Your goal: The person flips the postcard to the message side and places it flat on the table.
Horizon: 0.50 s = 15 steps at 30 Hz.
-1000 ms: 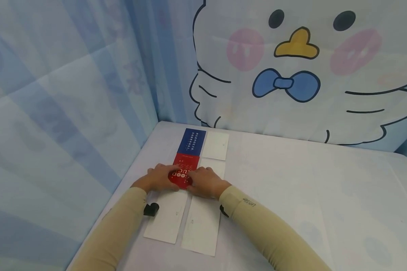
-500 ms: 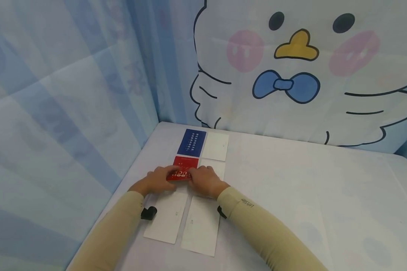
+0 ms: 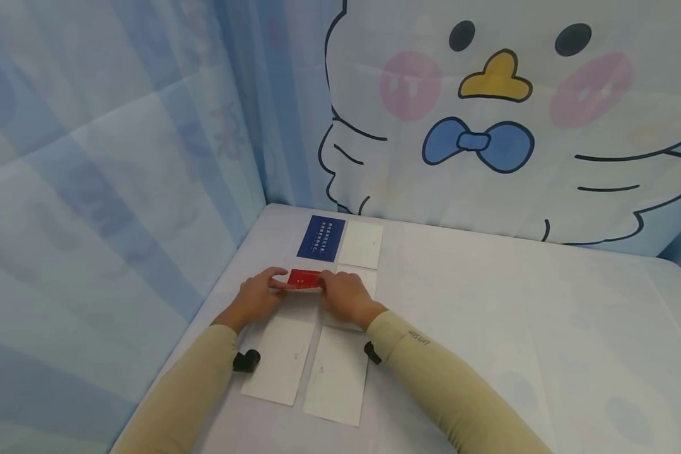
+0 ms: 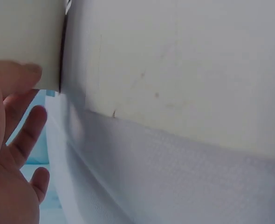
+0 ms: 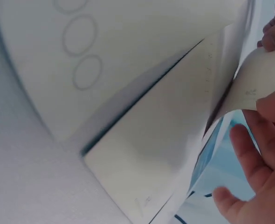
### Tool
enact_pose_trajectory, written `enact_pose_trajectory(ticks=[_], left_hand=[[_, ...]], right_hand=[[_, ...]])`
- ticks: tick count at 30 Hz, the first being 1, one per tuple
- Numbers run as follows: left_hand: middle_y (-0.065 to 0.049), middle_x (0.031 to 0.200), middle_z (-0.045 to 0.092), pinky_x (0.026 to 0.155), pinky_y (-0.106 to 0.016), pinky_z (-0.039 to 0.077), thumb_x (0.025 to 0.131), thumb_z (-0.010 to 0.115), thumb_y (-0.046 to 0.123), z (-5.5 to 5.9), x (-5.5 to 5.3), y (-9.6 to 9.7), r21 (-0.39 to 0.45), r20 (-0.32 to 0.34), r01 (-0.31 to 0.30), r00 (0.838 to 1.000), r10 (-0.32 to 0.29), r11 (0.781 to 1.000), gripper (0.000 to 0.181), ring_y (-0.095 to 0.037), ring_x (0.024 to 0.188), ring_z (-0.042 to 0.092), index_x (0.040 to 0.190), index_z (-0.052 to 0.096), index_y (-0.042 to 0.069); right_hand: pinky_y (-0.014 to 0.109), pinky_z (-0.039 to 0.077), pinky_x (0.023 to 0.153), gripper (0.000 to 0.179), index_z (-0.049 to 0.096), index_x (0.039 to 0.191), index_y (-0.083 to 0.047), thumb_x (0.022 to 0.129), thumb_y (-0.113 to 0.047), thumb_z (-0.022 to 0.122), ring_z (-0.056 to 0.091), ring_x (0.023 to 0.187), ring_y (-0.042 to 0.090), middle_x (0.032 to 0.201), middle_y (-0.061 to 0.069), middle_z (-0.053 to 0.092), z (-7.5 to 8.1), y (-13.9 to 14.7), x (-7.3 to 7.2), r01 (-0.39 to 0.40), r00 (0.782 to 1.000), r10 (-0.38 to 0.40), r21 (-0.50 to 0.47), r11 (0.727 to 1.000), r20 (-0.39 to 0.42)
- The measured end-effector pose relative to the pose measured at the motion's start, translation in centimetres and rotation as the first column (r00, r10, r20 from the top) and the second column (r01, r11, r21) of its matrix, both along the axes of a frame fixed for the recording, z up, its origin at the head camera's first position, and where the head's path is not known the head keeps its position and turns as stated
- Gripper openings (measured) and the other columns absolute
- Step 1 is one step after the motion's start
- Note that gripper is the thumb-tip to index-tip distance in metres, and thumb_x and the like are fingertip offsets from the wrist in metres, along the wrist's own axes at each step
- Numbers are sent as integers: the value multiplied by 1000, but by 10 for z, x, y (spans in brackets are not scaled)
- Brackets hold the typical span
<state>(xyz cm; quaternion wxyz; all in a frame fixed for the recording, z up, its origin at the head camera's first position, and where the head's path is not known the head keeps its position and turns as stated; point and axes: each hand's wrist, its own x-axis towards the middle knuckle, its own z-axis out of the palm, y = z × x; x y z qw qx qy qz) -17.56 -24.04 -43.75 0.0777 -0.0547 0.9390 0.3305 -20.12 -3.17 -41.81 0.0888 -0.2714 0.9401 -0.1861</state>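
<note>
A red printed card (image 3: 304, 279) is lifted and bent in the head view, its near edge raised toward me. My left hand (image 3: 257, 297) pinches its left side between thumb and fingers; my right hand (image 3: 346, 296) pinches its right side. In the left wrist view the pale back of the card (image 4: 25, 37) shows above my thumb. The right wrist view shows the card (image 5: 261, 77) curving up between both hands, with small marks on its back. A blue card (image 3: 321, 238) with white writing lies flat just beyond.
White paper rectangles lie in two columns: one at the far right (image 3: 360, 244), one partly under my right hand, and near ones at left (image 3: 278, 362) and right (image 3: 336, 377). A patterned curtain (image 3: 119, 189) borders the white-covered table (image 3: 488, 328) on the left.
The red card lay flat with its lettering showing; its near edge has been raised and folded away from me, baring white paper beneath. My left hand has shifted slightly.
</note>
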Motion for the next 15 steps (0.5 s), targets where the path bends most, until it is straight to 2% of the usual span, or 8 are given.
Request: enact_pose_trajectory(ticks=[4,6,8,11,15], left_hand=[[-15,124,65,105,-56,40,97,63,5,3,1,6,13,-88,-26,996,27,1000,48,-35,122,54,142,47,10],[-17,122,65,105,-55,41,97,62,3,5,2,8,15,-145,-27,989,29,1000,48,-35,119,56,142,45,8],[-18,121,66,103,-53,43,97,62,2,10,3,9,17,-205,-20,979,23,1000,52,-36,114,60,144,41,7],[-19,116,68,102,-55,43,96,62,0,18,5,11,27,-296,-9,955,17,1000,60,-38,112,62,148,34,7],[-21,110,68,100,-53,46,96,61,-2,25,8,13,57,-340,3,940,17,998,67,-37,108,64,153,28,9]], right_hand=[[47,34,111,30,61,129,-7,101,-17,58,64,106,25,115,8,71,3,0,-1,36,998,-39,-67,997,-42],[48,35,111,29,61,128,-7,101,-16,57,65,108,26,115,9,71,4,1,-1,51,998,-56,-110,993,-43],[43,42,105,28,61,127,-6,101,-15,56,65,106,25,114,9,70,6,2,-1,63,997,-68,-158,986,-32],[39,52,90,28,61,125,-4,99,-12,56,64,97,23,107,9,69,6,6,-1,85,996,-87,-235,968,2],[36,52,80,29,58,125,-1,98,-11,57,58,86,21,98,7,64,6,10,0,134,991,-123,-316,939,52]])
